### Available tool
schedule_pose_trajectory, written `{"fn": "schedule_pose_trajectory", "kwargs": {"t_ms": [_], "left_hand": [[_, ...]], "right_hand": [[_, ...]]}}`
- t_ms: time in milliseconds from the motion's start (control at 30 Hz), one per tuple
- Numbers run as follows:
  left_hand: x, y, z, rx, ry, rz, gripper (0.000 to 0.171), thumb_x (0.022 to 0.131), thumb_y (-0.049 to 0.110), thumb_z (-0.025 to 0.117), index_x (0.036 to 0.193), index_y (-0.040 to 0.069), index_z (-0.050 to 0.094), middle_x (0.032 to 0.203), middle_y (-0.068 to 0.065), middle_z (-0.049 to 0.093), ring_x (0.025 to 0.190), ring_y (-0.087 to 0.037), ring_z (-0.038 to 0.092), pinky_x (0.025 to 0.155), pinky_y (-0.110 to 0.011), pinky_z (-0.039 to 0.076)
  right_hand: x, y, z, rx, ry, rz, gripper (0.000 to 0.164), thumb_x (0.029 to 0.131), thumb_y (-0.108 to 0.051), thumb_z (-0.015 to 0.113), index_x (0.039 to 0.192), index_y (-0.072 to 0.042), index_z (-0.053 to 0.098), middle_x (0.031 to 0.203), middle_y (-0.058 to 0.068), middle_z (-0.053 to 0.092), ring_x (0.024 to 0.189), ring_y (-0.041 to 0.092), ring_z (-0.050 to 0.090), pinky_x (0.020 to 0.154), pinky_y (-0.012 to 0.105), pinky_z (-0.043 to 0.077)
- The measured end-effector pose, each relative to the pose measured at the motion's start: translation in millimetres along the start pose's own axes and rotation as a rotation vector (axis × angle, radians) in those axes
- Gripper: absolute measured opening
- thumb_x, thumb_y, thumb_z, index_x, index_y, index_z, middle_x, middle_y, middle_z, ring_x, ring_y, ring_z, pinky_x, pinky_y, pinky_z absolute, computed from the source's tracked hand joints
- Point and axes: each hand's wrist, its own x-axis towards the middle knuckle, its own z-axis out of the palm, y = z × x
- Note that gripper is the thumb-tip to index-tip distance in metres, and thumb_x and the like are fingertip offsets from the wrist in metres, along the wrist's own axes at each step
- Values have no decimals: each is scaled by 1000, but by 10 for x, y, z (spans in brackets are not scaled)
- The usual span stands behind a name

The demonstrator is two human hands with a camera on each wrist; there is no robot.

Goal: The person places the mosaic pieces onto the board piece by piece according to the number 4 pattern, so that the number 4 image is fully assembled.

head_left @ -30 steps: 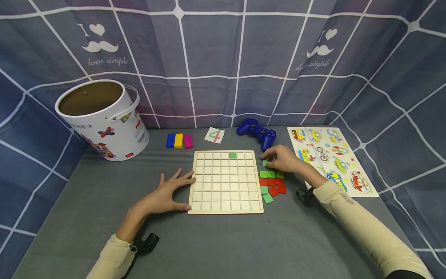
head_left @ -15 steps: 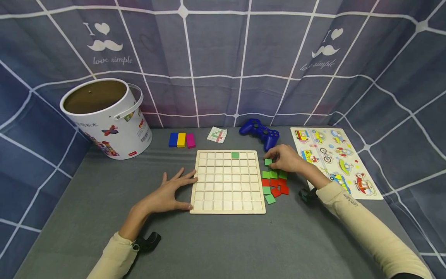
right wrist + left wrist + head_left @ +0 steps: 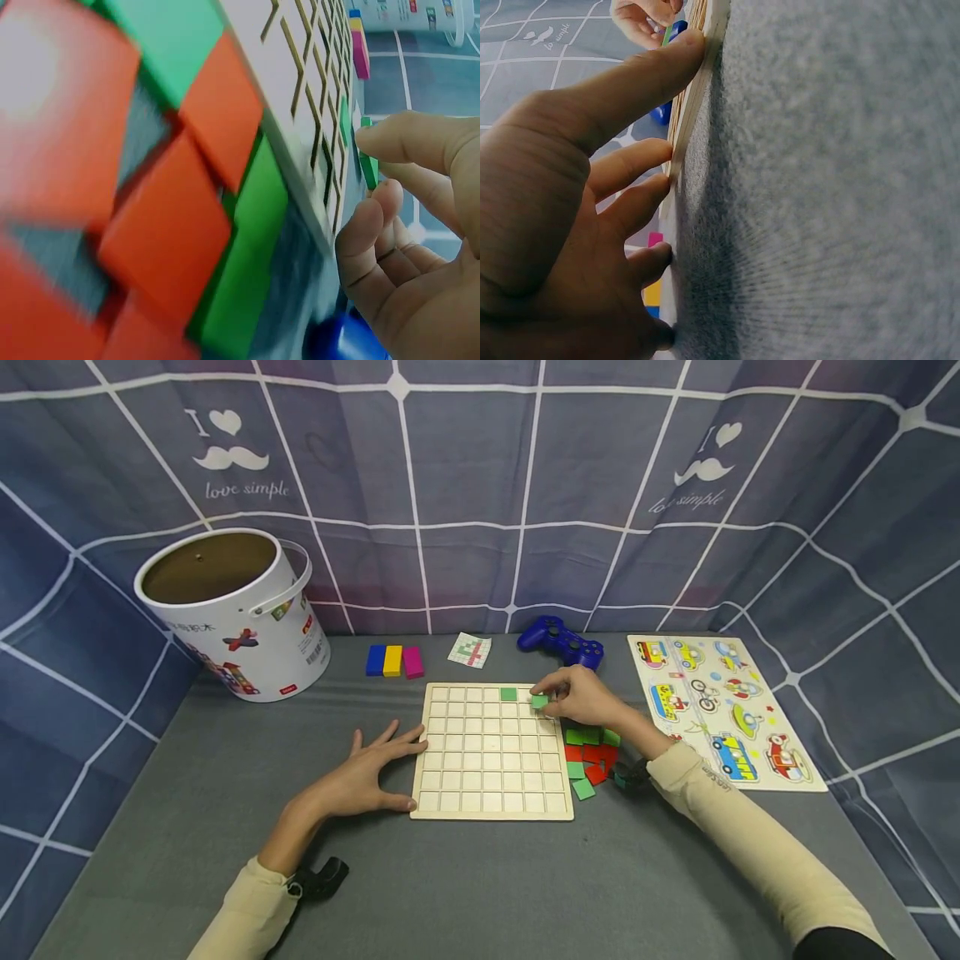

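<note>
A wooden grid board (image 3: pixel 491 752) lies on the grey table, with one green tile (image 3: pixel 508 694) set in its far row. My left hand (image 3: pixel 352 785) rests at the board's left edge, fingers spread and straight; thumb and fingertips touch the rim in the left wrist view. Over the board's far right corner, my right hand (image 3: pixel 581 695) pinches another green tile (image 3: pixel 538 702) between thumb and fingers. The right wrist view shows this held tile (image 3: pixel 368 161) edge-on, above the board. Loose red tiles (image 3: pixel 592 753) and green tiles (image 3: pixel 582 788) lie right of the board.
Behind the board are blue, yellow and magenta blocks (image 3: pixel 393 661), a small pattern card (image 3: pixel 470 650) and a blue game controller (image 3: pixel 561 642). A white bucket (image 3: pixel 247 643) stands at the back left. A picture puzzle board (image 3: pixel 723 710) lies at the right.
My right hand has moved left from the loose tiles to over the board's far right corner, carrying a green tile. My left hand stays at the board's edge.
</note>
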Motion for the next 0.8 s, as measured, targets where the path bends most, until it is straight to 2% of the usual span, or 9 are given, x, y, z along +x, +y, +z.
{"fn": "schedule_pose_trajectory", "kwargs": {"t_ms": [200, 333, 567, 800], "left_hand": [[-5, -3, -1, -4, 5, 5, 91, 73, 35, 90, 151, 18, 47, 165, 1, 23, 150, -41, 5, 100, -78, -15], [-6, -2, 0, -1, 7, 9, 91, 73, 35, 90, 151, 18, 47, 165, 0, 23, 150, -42, 5, 100, -79, -15], [-18, -10, 10, -10, 8, 20, 89, 74, 37, 89, 151, 18, 48, 164, 0, 24, 150, -42, 6, 100, -79, -15], [-13, -17, 9, 3, 10, 21, 89, 74, 40, 88, 151, 18, 48, 164, 0, 24, 150, -42, 6, 100, -79, -14]], "right_hand": [[113, -136, 179, 31, -35, -9, 30, 80, -3, 79, 110, -6, 77, 99, 6, 72, 76, 17, 60, 69, 32, 52], [183, -180, 276, 22, -42, -41, 31, 80, -2, 79, 110, -5, 77, 97, 7, 71, 74, 17, 59, 69, 32, 51], [306, -251, 388, -60, -41, -74, 28, 78, -3, 78, 105, -9, 78, 95, 2, 71, 76, 15, 60, 69, 31, 51], [390, -350, 454, -134, -87, -75, 24, 81, -6, 78, 105, -9, 79, 97, 0, 71, 84, 16, 61, 74, 32, 52]]}}
